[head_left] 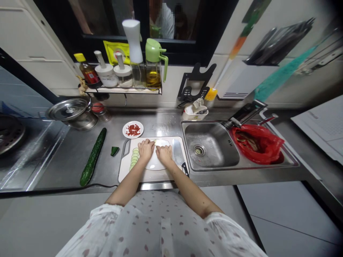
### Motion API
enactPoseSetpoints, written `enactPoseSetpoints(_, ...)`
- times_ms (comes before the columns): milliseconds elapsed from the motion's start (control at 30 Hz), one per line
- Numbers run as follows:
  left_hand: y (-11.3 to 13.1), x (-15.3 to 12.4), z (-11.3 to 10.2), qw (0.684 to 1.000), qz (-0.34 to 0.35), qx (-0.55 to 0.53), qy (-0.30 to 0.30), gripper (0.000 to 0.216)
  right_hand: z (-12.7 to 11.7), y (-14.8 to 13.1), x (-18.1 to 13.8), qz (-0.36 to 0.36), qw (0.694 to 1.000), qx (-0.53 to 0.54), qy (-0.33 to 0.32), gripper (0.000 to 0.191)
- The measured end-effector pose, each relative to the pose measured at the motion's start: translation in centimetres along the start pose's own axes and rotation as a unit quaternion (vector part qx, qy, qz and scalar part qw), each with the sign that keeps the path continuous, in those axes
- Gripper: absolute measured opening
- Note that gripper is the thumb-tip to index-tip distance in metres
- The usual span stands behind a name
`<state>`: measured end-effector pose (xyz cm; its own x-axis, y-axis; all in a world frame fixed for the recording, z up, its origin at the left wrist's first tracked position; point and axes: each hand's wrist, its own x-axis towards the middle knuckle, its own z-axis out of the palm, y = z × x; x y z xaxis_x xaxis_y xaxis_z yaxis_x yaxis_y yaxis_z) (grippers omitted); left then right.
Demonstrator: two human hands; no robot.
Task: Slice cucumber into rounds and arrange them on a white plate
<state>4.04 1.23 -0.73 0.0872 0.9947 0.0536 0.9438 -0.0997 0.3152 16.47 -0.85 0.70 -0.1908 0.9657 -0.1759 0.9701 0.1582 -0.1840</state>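
Observation:
My left hand [146, 150] and my right hand [164, 154] meet over the far part of a white plate [155, 165], which lies on a white cutting board [123, 173]. Between their closed fingertips shows a small pale piece, seemingly a cucumber slice [155, 143]. Left of the plate, overlapping cucumber slices [134, 157] lie in a row on the board. Along the board's right side rests a knife [177, 150] with a black handle, partly hidden by my right hand. A cut cucumber end [114, 151] and a long cucumber [93, 157] lie on the counter to the left.
A small plate of chopped red pieces [133, 129] stands behind the board. To the right are a steel sink [214, 146] and a red plastic bag [257, 144]. A lidded pot [77, 114] stands back left, below a condiment rack [125, 90] with bottles and jars.

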Motion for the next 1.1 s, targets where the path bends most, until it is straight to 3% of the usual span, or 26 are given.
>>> enactPoseSetpoints(200,-0.4,-1.0,-0.9,0.993,-0.065,-0.075,0.058,0.029,-0.2,0.7,-0.7,0.012,0.999,0.03,0.031,0.033)
enactPoseSetpoints(467,-4.4,-5.5,-2.4,0.97,-0.165,-0.156,0.085,0.029,0.0,1.6,-3.2,0.024,0.994,0.085,0.067,0.031)
enactPoseSetpoints(800,-8.7,-11.5,-3.4,0.971,-0.216,-0.105,0.014,0.03,1.2,0.1,-7.9,-0.036,0.982,0.143,0.116,0.027)
enactPoseSetpoints(1100,-7.8,-14.0,-3.4,0.961,-0.268,-0.025,-0.058,0.041,1.0,0.4,-8.8,-0.024,0.98,0.144,0.133,0.027)
